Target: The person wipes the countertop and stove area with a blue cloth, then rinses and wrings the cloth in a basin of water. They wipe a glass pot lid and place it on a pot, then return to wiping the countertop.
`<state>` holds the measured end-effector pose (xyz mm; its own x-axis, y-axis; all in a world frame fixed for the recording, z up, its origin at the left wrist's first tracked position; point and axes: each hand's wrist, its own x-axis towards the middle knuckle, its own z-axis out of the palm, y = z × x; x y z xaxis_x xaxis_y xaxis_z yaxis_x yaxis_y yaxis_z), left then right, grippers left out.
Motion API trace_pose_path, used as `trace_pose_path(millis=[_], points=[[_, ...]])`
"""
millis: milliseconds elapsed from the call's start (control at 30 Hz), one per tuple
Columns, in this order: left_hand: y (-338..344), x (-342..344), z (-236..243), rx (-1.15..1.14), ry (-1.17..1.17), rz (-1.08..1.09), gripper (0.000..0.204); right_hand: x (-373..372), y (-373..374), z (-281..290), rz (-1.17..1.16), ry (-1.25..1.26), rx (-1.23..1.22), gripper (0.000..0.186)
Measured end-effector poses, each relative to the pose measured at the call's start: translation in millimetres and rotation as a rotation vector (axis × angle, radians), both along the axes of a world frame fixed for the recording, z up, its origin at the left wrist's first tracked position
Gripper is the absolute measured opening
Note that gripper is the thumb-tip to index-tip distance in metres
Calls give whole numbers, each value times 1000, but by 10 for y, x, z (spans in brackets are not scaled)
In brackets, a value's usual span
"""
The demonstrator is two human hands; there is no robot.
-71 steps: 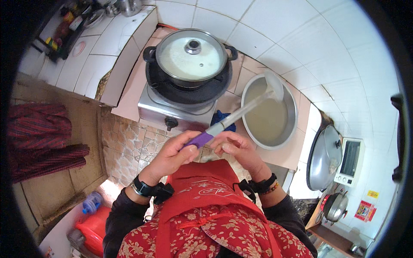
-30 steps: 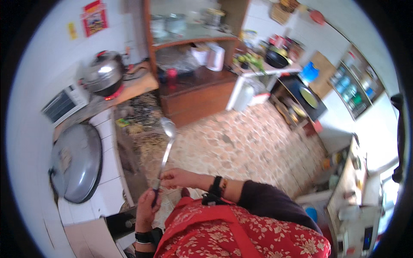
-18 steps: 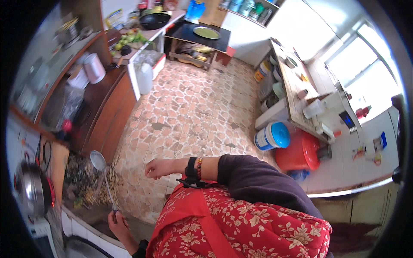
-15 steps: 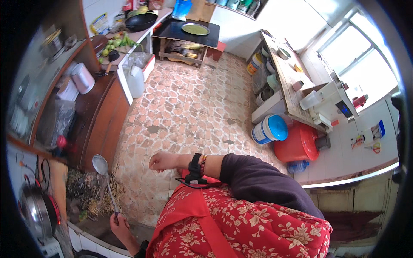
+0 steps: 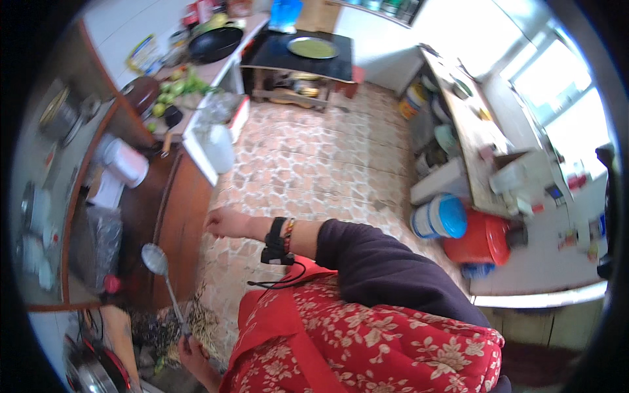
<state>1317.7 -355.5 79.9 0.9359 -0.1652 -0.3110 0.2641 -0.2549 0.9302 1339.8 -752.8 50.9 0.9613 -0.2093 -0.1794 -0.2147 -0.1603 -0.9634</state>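
My left hand (image 5: 196,359) is low in the picture, fingers wrapped round the dark grip of a long metal ladle (image 5: 155,260). The ladle's round bowl points up and away, over the brown wooden cabinet (image 5: 180,229). Across my front reaches my right arm, with a black strap (image 5: 276,240) and a beaded bracelet at the wrist. Its hand, my right hand (image 5: 226,223), is loosely curled in front of the cabinet's edge, and nothing shows in it. At the lower left sits a shiny metal pot (image 5: 92,367), cut off by the dark rim.
Dry twigs and straw (image 5: 187,325) lie on the floor beside the cabinet. A black wok (image 5: 215,44) and green vegetables (image 5: 177,90) are on the left counter. A blue-lidded bucket (image 5: 440,217) and a red tub (image 5: 485,243) stand at the right, below a wooden table (image 5: 468,141).
The whole view has shifted, so the room's things sit further right. My right hand has moved left and slightly forward, nearer the cabinet. The ladle stays in my left hand.
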Motion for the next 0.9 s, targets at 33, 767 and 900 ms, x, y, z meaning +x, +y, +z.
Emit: trace_pose_path(millis=[33, 767, 900], points=[[-26, 47, 8, -30, 71, 27, 25, 153, -4, 15, 2, 9, -38, 28], [-2554, 2095, 170, -69, 40, -646, 29, 243, -1984, -258, -28, 325, 10, 24], [-3706, 2145, 292, -18, 41, -812, 26, -445, -2850, -299, -333, 282, 66, 27]])
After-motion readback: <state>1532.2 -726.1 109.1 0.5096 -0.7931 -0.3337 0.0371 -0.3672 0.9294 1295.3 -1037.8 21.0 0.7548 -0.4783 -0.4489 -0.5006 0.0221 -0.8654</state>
